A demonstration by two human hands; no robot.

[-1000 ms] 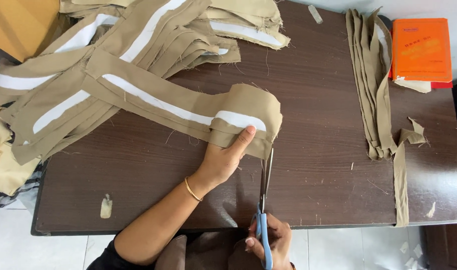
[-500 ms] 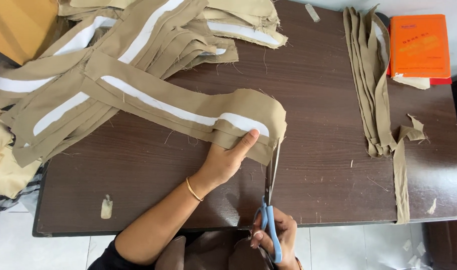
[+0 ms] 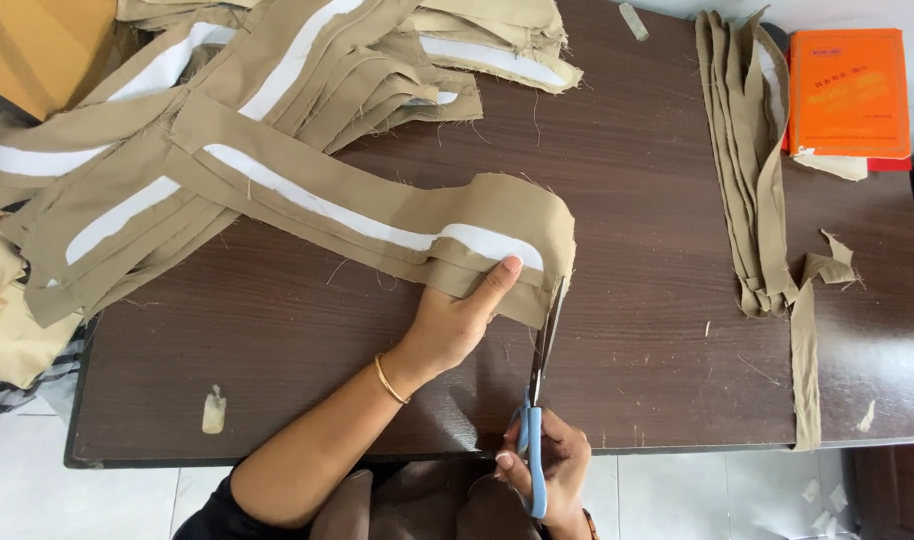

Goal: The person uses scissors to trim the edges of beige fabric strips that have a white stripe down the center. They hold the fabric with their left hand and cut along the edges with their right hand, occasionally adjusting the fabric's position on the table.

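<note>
My left hand (image 3: pixel 455 322) presses flat on the folded end of a long khaki fabric strip (image 3: pixel 377 215) with a white lining band, on a dark brown wooden table (image 3: pixel 627 330). A gold bangle sits on that wrist. My right hand (image 3: pixel 542 465) grips blue-handled scissors (image 3: pixel 539 395) at the table's near edge. The blades point away from me and reach the right edge of the folded fabric end, right beside my left fingertips.
A heap of similar khaki pieces with white bands (image 3: pixel 277 90) covers the table's far left. Narrow khaki strips (image 3: pixel 752 170) lie stacked at the right, one hanging down. An orange booklet (image 3: pixel 847 90) rests at the far right corner. Yellow cloth (image 3: pixel 2 310) hangs off the left side.
My right hand has pushed the scissors forward and slightly right, so the blades now reach the fabric's edge. My left hand has stayed pressed on the folded end.
</note>
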